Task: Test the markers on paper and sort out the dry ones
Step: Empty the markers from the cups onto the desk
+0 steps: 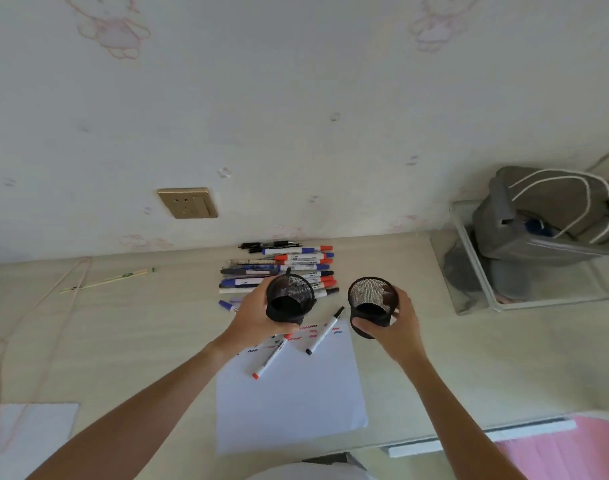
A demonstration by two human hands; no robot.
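Presently: left hand (258, 318) gripped one mesh cup (289, 299) | right hand (396, 323) gripped another mesh cup (372, 303), likely sorting bins | markers (282, 268) lay far of the paper (291, 393), two on it.

Soft, even daylight fills the room, bright enough but flat, with only faint shadows under the 2 forearms on the pale wood-grain desk (123, 341). The wide lens bends the desk edge and wall lines toward the corners, and everything looks slightly soft, fine print unreadable.
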